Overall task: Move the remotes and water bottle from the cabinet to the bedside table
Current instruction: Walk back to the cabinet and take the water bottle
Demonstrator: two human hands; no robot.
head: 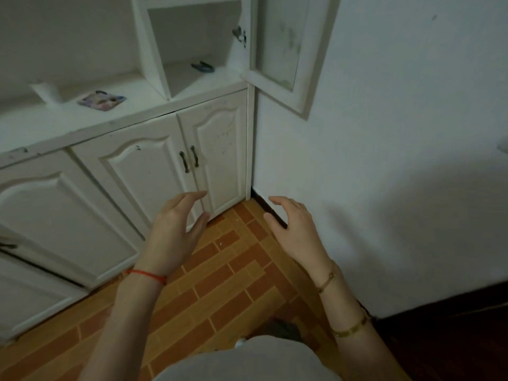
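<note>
A white cabinet [115,125] fills the left half of the view, its lower doors closed. My left hand [176,221] hovers in front of the lower right doors, fingers apart, holding nothing. My right hand [294,226] is beside it near the wall corner, also spread and holding nothing. No remote or water bottle is in sight. A small dark object [203,67] lies on the shelf of the open upper compartment; I cannot tell what it is.
An upper cabinet door [277,78] swings open against the white wall [384,133]. A colourful flat packet [101,100] and a white object [45,90] lie on the counter. Two dark handles [189,159] sit on the lower doors. Brick-pattern floor lies below; dark furniture [453,339] sits bottom right.
</note>
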